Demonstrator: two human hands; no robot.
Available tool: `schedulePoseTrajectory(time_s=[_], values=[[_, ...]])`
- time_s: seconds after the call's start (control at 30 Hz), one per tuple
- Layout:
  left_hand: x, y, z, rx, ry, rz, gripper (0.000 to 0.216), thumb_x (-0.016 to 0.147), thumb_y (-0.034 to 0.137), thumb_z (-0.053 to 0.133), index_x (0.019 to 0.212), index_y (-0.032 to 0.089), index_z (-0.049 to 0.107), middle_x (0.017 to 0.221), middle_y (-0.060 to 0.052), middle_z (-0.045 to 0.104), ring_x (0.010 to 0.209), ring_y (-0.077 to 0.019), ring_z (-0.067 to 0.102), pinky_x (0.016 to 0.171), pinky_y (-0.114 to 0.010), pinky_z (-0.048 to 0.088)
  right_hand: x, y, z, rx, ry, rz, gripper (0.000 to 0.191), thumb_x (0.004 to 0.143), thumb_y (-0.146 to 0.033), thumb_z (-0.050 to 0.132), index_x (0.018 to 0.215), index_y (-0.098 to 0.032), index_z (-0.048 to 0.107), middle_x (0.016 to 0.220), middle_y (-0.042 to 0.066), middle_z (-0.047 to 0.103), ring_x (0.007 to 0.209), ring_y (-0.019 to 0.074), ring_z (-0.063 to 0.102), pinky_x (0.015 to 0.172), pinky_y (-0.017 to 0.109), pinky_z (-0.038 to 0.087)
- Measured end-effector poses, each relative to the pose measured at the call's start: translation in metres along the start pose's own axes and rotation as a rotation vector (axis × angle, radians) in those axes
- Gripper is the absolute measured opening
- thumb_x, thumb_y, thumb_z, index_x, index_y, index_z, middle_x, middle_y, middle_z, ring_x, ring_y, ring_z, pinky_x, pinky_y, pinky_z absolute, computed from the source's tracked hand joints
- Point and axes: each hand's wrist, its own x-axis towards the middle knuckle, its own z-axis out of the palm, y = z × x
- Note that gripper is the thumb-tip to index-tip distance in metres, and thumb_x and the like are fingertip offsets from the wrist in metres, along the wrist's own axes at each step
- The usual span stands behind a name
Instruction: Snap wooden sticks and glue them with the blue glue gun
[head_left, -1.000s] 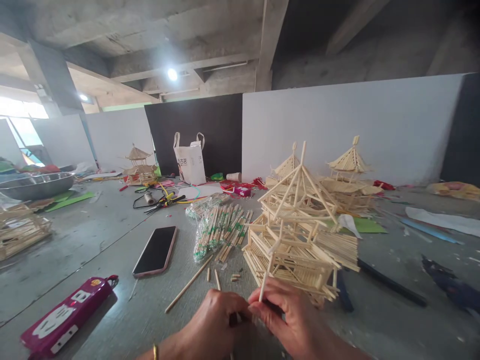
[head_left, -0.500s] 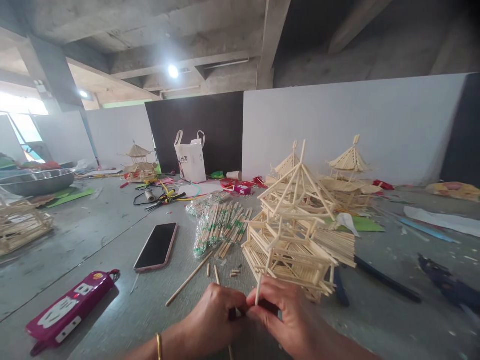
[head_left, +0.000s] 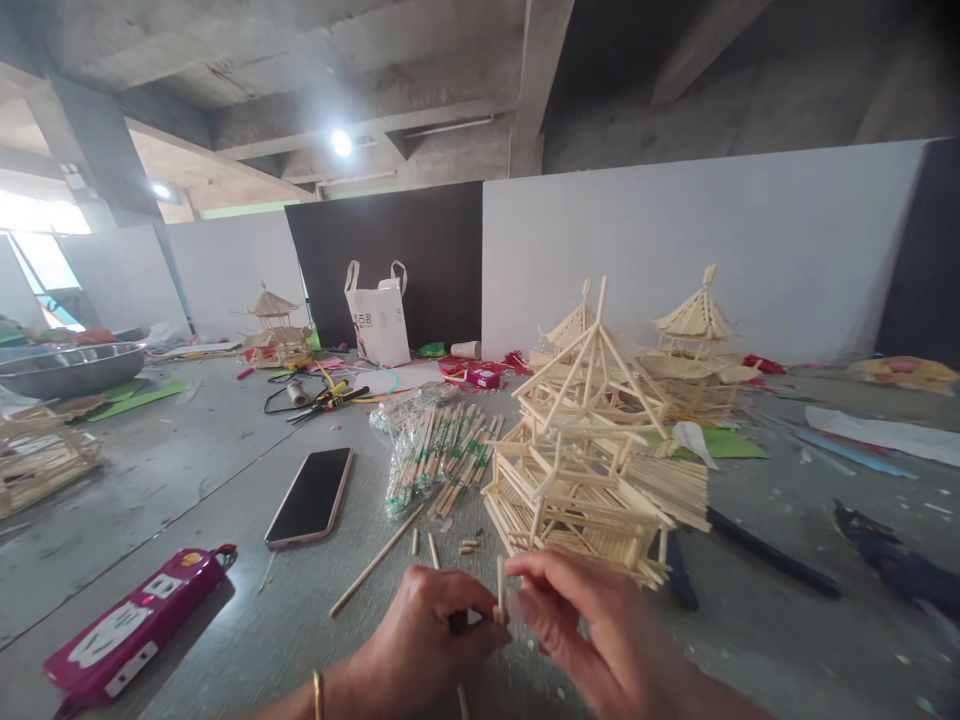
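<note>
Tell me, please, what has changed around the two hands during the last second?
The stick held between both hands looks shorter now: only a short stick stands upright in the left hand. The right hand has spread its fingers, which are blurred; whether it touches the stick is unclear. The stick pagoda and phone stayed put.

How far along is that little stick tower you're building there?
The near tower looks built in its lower storeys, but its top roof is bare rafters, unlike the covered roof on the model behind. In hand: the left hand pinches a short stick, the right hand at it. Left: likely roof covering; bundled sticks lie beside it.
</note>
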Motion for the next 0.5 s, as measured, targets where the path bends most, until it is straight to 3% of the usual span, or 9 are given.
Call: schedulePoseTrajectory(time_s=[0.13, 0.27, 0.37, 0.5], values=[[-0.001, -0.002, -0.003, -0.037, -0.016, -0.029, 0.011, 0.071, 0.021, 0.061, 0.069, 0.014, 0.070, 0.051, 0.004, 0.048, 0.048, -0.0075, 0.038, 0.049, -0.021, 0.028, -0.003, -0.024, -0.024, 0.024, 0.041, -0.004, 0.027, 0.093, -0.033, 0.036, 0.080, -0.020, 0.057, 0.065, -0.001, 0.055, 0.060, 0.0101, 0.053, 0.059, 0.022, 0.041], [0.003, -0.004, -0.004, -0.225, 0.023, -0.164, 0.010, 0.065, 0.023, 0.063, 0.059, 0.015, 0.065, 0.048, 0.005, 0.045, 0.047, -0.0073, 0.035, 0.046, -0.020, 0.026, -0.004, -0.027, -0.029, 0.014, 0.065, -0.010, 0.032, 0.093, -0.034, 0.035, 0.072, -0.019, 0.055, 0.060, -0.001, 0.052, 0.054, 0.0092, 0.050, 0.053, 0.022, 0.039], [0.009, -0.005, -0.010, -0.466, 0.039, -0.284, 0.018, 0.064, 0.033, 0.065, 0.059, 0.016, 0.060, 0.047, 0.006, 0.046, 0.038, -0.0054, 0.032, 0.037, -0.019, 0.022, -0.003, -0.015, -0.019, 0.067, 0.007, 0.134, 0.037, 0.092, -0.041, 0.034, 0.068, -0.018, 0.052, 0.060, -0.001, 0.050, 0.047, 0.0085, 0.048, 0.045, 0.021, 0.037], [0.012, -0.003, -0.024, -0.881, 0.103, -0.412, 0.023, 0.063, 0.033, 0.070, 0.060, 0.016, 0.055, 0.038, 0.010, 0.041, 0.027, -0.0011, 0.018, 0.029, -0.019, 0.008, -0.005, 0.001, 0.002, 0.231, -0.197, 0.436, 0.037, 0.087, -0.046, 0.036, 0.065, -0.019, 0.047, 0.048, -0.004, 0.043, 0.036, 0.0076, 0.041, 0.036, 0.018, 0.031]])
